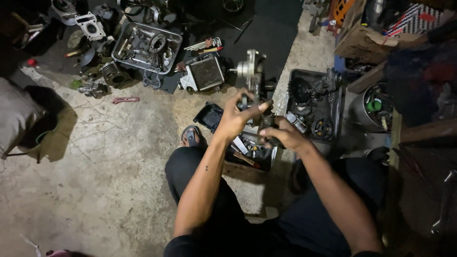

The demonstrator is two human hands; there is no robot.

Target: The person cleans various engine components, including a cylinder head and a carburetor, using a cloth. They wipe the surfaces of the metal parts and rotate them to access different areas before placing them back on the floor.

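- Metal tray [124, 44]: far left, on dark mat, filled with engine parts.
- Finned cylinder block [205, 72]: on the floor beyond the hands.
- Left hand [236, 117]: raised, fingers wrapped around the grey metal engine part [253, 71], thumb stretched across it.
- Right hand [283, 134]: just below, fingers closed on the part's dark lower end.
- Black tray [336, 105]: right, holding gears and dark components.
- Cardboard box [364, 44]: far right.

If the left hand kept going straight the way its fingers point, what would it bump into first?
The left hand already grips the metal engine part, fingers pointing right. Going on, it would probably first meet the right hand or the black tray of parts; depth is unclear.
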